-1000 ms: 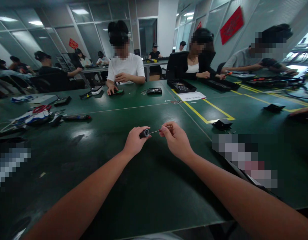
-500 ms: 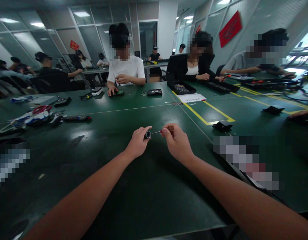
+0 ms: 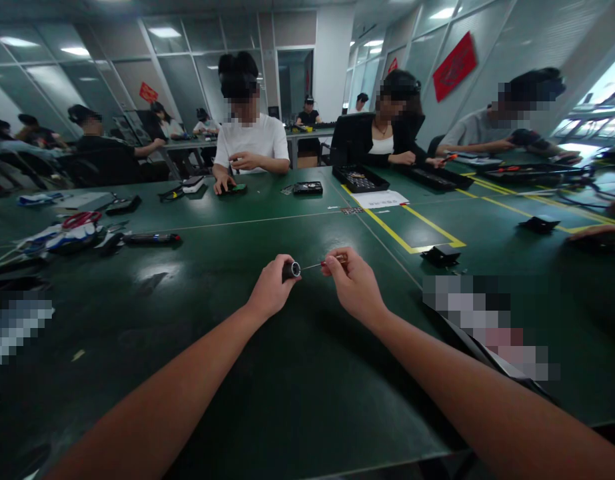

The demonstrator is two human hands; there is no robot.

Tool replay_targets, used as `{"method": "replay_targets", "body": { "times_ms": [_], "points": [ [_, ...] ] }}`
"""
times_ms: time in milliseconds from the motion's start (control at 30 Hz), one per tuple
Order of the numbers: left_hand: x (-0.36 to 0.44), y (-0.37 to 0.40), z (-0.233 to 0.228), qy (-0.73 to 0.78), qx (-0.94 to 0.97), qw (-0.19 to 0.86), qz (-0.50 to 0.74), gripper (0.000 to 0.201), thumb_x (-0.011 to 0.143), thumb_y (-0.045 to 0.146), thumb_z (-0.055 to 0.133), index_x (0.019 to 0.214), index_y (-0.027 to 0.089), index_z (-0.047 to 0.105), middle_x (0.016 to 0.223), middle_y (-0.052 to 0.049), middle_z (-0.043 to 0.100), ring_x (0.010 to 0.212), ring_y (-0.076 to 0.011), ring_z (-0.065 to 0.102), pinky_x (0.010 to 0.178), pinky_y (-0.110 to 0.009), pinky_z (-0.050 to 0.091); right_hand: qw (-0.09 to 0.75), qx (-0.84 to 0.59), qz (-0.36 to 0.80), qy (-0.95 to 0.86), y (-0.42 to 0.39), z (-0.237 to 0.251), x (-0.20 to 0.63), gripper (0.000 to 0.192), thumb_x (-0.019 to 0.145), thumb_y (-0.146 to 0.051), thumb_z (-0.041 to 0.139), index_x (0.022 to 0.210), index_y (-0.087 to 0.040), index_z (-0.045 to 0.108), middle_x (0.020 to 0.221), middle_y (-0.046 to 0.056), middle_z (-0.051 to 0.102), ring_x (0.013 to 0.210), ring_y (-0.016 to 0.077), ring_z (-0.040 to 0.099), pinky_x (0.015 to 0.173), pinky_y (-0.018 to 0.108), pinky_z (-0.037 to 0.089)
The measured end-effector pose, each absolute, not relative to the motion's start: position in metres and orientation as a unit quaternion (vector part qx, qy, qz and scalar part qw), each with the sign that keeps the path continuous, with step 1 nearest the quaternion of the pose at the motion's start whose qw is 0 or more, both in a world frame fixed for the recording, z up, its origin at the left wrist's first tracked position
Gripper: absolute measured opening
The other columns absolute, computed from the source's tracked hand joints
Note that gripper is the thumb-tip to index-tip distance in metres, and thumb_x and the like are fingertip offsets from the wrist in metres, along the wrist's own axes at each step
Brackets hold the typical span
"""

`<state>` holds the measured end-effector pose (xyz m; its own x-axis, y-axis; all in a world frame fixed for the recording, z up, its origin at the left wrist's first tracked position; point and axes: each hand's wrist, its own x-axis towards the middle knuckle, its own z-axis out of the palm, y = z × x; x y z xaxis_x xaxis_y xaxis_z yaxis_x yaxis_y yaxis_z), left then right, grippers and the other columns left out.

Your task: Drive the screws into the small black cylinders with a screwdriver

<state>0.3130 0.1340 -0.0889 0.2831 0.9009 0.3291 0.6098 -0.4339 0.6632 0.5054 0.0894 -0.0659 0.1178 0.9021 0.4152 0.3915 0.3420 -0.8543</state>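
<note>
My left hand (image 3: pixel 270 291) grips a small black cylinder (image 3: pixel 290 270) with a light-rimmed end that faces right. My right hand (image 3: pixel 354 287) pinches a thin screwdriver (image 3: pixel 323 265) with a reddish handle. Its metal shaft points left, with the tip at the cylinder's end. Both hands hover close together just above the dark green table (image 3: pixel 267 373), at its middle.
A small black part (image 3: pixel 440 256) lies right of my hands by a yellow taped outline (image 3: pixel 412 230). Tools and a red-handled item (image 3: pixel 82 219) sit at the left. Across the table people work beside black trays (image 3: pixel 360 178), a paper sheet (image 3: pixel 380 199) and a black device (image 3: pixel 308 187).
My hands stay nearly still, holding the cylinder and screwdriver together. The view has shifted slightly, so the scene sits a little lower and left.
</note>
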Motion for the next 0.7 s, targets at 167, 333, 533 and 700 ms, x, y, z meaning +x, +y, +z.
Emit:
{"method": "replay_targets", "body": {
  "times_ms": [167,333,533,700],
  "points": [
    [0.3119,0.1330,-0.0863,0.477,0.790,0.188,0.336,0.023,0.087,0.018,0.070,0.107,0.023,0.062,0.103,-0.003,0.066,0.099,-0.0231,0.060,0.091,-0.041,0.049,0.531,-0.508,0.239,-0.635,0.0881,-0.0652,0.5057,0.017,0.097,-0.039,0.052,0.096,-0.024,0.059,0.086,0.004,0.071,0.081,0.0210,0.070,0.076,0.037,0.051],
    [0.3123,0.1311,-0.0839,0.476,0.789,0.183,0.342,0.021,0.087,0.017,0.070,0.107,0.024,0.062,0.104,-0.003,0.067,0.099,-0.0237,0.060,0.094,-0.043,0.047,0.533,-0.516,0.265,-0.616,0.0907,-0.0657,0.5071,0.018,0.097,-0.039,0.053,0.093,-0.023,0.060,0.079,0.002,0.070,0.075,0.0196,0.069,0.073,0.035,0.051],
    [0.3119,0.1322,-0.0851,0.480,0.787,0.177,0.345,0.023,0.086,0.018,0.071,0.107,0.024,0.063,0.105,-0.003,0.067,0.100,-0.0244,0.059,0.096,-0.043,0.046,0.541,-0.512,0.220,-0.630,0.0891,-0.0661,0.5055,0.017,0.097,-0.038,0.053,0.096,-0.023,0.060,0.084,0.003,0.071,0.079,0.0203,0.070,0.075,0.036,0.051],
    [0.3120,0.1332,-0.0858,0.476,0.787,0.167,0.355,0.023,0.085,0.015,0.072,0.105,0.024,0.064,0.105,-0.002,0.068,0.100,-0.0239,0.059,0.098,-0.043,0.044,0.536,-0.508,0.256,-0.624,0.0908,-0.0662,0.5070,0.018,0.096,-0.038,0.054,0.094,-0.022,0.060,0.082,0.004,0.072,0.076,0.0200,0.070,0.073,0.035,0.052]
  ]
}}
